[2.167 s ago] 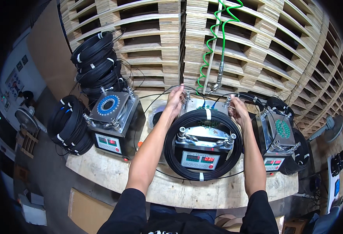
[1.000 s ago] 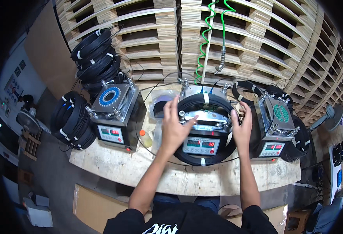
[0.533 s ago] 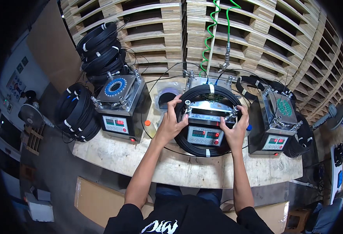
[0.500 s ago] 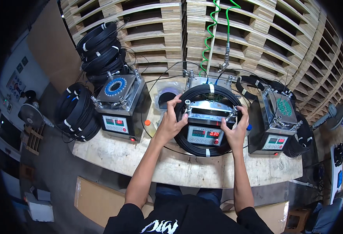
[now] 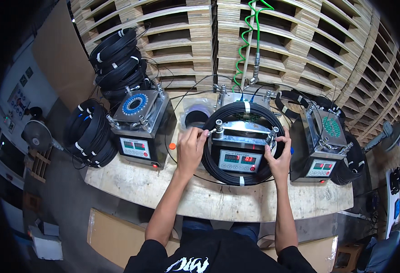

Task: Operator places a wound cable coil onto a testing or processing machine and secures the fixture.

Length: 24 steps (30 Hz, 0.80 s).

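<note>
A coil of black cable [image 5: 209, 164], bound with white ties, stands tilted around the front of the middle machine [image 5: 236, 176], whose lit panel [image 5: 240, 161] shows through the ring. At the left front metal clamp post [image 5: 218, 127], my left hand [image 5: 191, 150] pinches its small lever between thumb and fingertips. My right hand [image 5: 279, 159] has thumb and fingers curled round the right front clamp post [image 5: 273, 133], next to the coil's right side. Between the posts runs a shiny metal plate edge [image 5: 243, 128].
Similar machines stand at left [image 5: 138, 129] with a blue ring of parts and at right [image 5: 320, 141] with green parts. Black cable coils [image 5: 118, 59] are stacked at far left. A bottle with an orange cap [image 5: 172, 146] is beside my left wrist. A green air hose [image 5: 258, 41] hangs behind.
My left hand has come off the coil and shifted left and down to the left post's lever. My right hand has dropped slightly. The coil sits a little lower, and the hanging hose has swung left.
</note>
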Tool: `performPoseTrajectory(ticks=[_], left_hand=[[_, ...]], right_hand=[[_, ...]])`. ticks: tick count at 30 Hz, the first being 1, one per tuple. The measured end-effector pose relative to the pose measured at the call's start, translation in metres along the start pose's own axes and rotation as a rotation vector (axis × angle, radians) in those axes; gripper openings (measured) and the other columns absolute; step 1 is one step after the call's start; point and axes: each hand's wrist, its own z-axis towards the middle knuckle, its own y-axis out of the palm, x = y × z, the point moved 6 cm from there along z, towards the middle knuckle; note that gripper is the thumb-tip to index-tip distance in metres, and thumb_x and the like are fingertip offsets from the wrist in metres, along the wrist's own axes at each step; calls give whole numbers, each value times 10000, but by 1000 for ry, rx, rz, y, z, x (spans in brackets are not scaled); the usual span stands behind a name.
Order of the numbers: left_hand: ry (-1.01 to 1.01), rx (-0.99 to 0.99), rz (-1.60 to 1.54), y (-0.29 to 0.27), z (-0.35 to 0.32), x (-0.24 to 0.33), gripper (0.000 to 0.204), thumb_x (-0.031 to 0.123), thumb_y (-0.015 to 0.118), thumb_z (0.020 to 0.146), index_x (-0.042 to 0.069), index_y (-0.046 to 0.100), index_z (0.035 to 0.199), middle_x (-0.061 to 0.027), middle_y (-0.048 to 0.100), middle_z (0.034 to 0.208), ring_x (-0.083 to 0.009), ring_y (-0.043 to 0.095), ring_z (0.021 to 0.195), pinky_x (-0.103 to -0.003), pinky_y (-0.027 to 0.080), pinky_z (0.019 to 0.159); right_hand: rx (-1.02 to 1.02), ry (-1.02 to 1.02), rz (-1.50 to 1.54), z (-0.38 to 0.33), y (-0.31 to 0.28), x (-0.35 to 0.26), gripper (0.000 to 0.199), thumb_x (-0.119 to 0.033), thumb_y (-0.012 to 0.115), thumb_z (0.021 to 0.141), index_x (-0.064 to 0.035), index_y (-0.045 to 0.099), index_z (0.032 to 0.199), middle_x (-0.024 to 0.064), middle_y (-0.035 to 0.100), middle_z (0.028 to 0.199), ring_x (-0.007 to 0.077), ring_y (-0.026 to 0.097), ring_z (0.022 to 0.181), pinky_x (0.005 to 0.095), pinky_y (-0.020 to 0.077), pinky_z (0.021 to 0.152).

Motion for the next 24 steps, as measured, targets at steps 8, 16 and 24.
performPoseTrajectory(ticks=[8, 16, 24], left_hand=[[95, 114, -416, -6, -2, 11, 198, 152, 704, 935, -13, 619, 1005, -87, 635, 718, -145, 567, 612, -289, 463, 595], [1, 26, -440, -1, 4, 2, 155, 103, 667, 949, -23, 627, 1030, -69, 600, 763, -138, 528, 631, -284, 444, 587], [-204, -21, -609, 14, 0, -5, 168, 160, 621, 1001, -3, 608, 1040, -33, 605, 751, -76, 528, 674, -265, 441, 599]], right_hand=[[-3, -7, -4, 2, 0, 2, 328, -77, 732, 786, -40, 486, 999, 274, 387, 1525, 403, 412, 1401, 438, 294, 1159], [-5, 5, 4, 0, 2, 1, 321, -81, 731, 783, -35, 493, 995, 271, 391, 1524, 401, 422, 1392, 422, 299, 1154], [31, 9, 116, -1, -5, 10, 316, -37, 651, 816, -41, 417, 1028, 270, 420, 1506, 385, 467, 1349, 400, 320, 1131]])
